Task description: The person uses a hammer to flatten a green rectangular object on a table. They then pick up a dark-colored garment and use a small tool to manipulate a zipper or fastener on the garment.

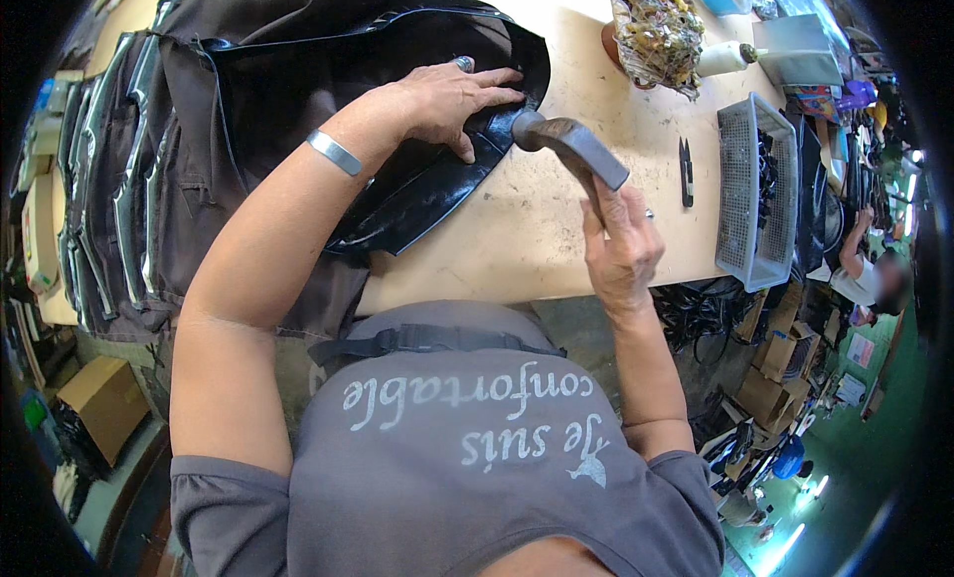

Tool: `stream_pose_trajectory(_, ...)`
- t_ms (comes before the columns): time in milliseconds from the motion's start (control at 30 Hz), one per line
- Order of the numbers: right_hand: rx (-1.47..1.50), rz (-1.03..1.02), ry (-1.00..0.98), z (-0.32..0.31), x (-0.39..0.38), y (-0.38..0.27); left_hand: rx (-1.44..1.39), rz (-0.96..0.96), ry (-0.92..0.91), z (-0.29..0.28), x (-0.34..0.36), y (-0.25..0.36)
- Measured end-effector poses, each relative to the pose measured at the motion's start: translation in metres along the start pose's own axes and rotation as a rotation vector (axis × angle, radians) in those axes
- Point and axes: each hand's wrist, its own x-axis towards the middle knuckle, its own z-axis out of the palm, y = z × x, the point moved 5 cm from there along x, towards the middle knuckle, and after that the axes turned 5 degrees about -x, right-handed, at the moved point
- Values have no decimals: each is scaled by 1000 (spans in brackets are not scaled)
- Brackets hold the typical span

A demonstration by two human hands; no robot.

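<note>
My left hand (pixel 445 108), with a ring and a metal cuff on its wrist, lies with fingers spread on a glossy black piece (pixel 417 209) with dark brown fabric (pixel 273 269) around it. My right hand (pixel 621 244) grips a hammer (pixel 581 150) by its handle. The hammer's head is just right of my left fingers, over the piece's edge; I cannot tell whether it touches. All this is on or above a pale worktable (pixel 487 259).
Stacked dark pieces (pixel 109 179) line the left. A small black tool (pixel 686 174), a grey mesh basket (pixel 730 189), a bottle (pixel 720 60) and a wrapped leafy bundle (pixel 656 30) are at the right. Another person (pixel 855 269) is at the far right; boxes (pixel 104 398) stand below left.
</note>
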Motion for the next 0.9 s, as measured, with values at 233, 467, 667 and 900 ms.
stream_pose_trajectory(233,-19,-78,-186,11,-14,-13,50,112,-22,5,6,-4)
stream_pose_trajectory(467,61,-178,-259,11,-16,-21,-79,41,27,2,3,-6)
stream_pose_trajectory(667,-28,-72,-189,7,12,-10,-61,17,9,1,3,-7)
stream_pose_trajectory(900,140,195,-346,32,22,0,-46,27,-1,-3,1,-7)
